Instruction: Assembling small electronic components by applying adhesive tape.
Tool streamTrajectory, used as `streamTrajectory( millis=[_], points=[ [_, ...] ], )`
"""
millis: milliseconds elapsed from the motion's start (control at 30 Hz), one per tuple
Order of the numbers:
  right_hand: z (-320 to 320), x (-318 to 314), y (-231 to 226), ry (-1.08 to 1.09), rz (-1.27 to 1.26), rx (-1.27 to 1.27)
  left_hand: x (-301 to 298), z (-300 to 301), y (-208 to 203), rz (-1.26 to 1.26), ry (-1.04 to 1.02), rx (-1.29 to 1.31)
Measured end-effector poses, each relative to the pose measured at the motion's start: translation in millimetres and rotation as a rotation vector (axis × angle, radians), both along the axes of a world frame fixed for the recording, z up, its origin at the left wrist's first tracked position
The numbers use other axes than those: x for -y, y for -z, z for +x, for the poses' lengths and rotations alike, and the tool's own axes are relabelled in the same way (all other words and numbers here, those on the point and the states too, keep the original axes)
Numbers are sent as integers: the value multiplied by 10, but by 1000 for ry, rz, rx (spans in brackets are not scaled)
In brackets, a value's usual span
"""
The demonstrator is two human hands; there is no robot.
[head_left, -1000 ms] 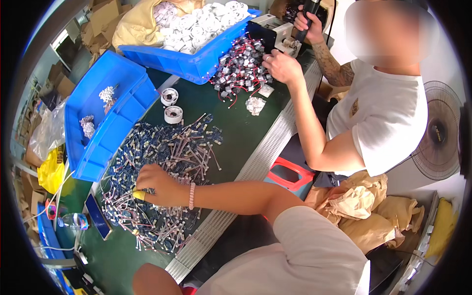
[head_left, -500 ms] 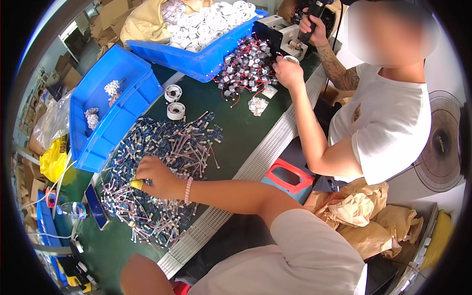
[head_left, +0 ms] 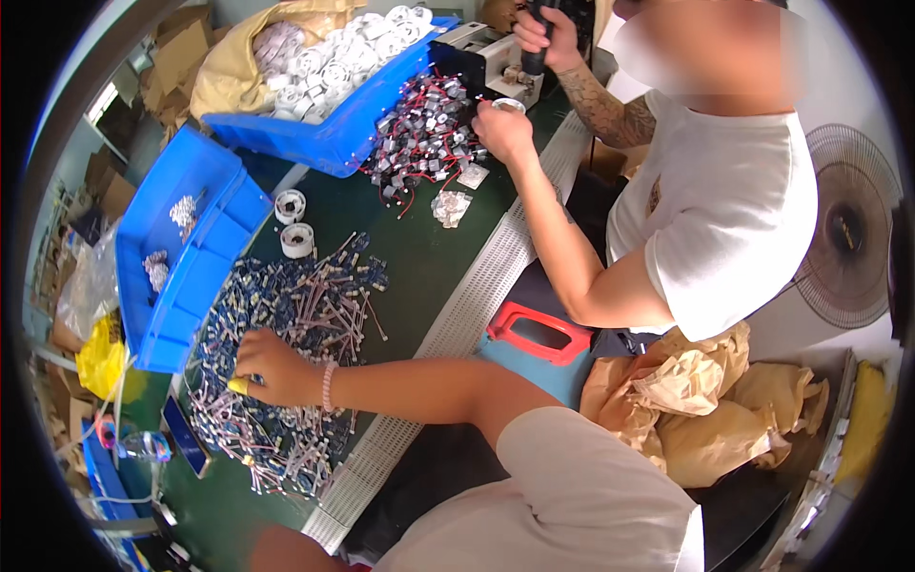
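My right hand, with a beaded band at the wrist and a yellow cover on the thumb, is over a heap of small dark circuit boards with pale wire leads. Its fingers curl down toward the thumb, closed; whatever they may hold is hidden. Of my left side, only a blurred piece of arm shows at the lower edge, and the left hand is out of view. Two round white housings stand just beyond the heap.
A blue bin with small bundles stands left; another blue bin holds white round parts. Beside a pile of red-wired metal parts, a co-worker holds a black tool. A dark phone-like slab lies near the heap.
The view has shifted, moving most of the scene leftward in the picture. My right hand remains over the heap, fingers curled. The co-worker still holds the black tool.
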State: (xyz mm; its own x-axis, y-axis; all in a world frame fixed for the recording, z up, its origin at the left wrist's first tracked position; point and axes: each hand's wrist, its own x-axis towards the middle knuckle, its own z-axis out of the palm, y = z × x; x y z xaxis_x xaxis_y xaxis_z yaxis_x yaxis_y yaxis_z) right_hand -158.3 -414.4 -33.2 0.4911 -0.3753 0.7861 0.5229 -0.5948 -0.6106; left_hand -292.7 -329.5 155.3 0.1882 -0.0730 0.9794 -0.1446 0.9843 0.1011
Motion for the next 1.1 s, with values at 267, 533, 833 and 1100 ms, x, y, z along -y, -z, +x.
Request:
streamTrajectory(
  millis=[267, 533, 833, 1100],
  points=[
    [-20, 58, -57, -20, -83, 63, 140, 67, 100, 52, 15, 136],
    [-27, 53, -63, -25, -137, 24, 44, 253, 233, 97, -40, 238],
    [-81, 93, -95, 16, -169, -27, -439, 542, 349, 127, -285, 335],
    [-108, 145, -31, 34, -163, -47, -542, 727, 660, 140, -330, 349]
  ],
)
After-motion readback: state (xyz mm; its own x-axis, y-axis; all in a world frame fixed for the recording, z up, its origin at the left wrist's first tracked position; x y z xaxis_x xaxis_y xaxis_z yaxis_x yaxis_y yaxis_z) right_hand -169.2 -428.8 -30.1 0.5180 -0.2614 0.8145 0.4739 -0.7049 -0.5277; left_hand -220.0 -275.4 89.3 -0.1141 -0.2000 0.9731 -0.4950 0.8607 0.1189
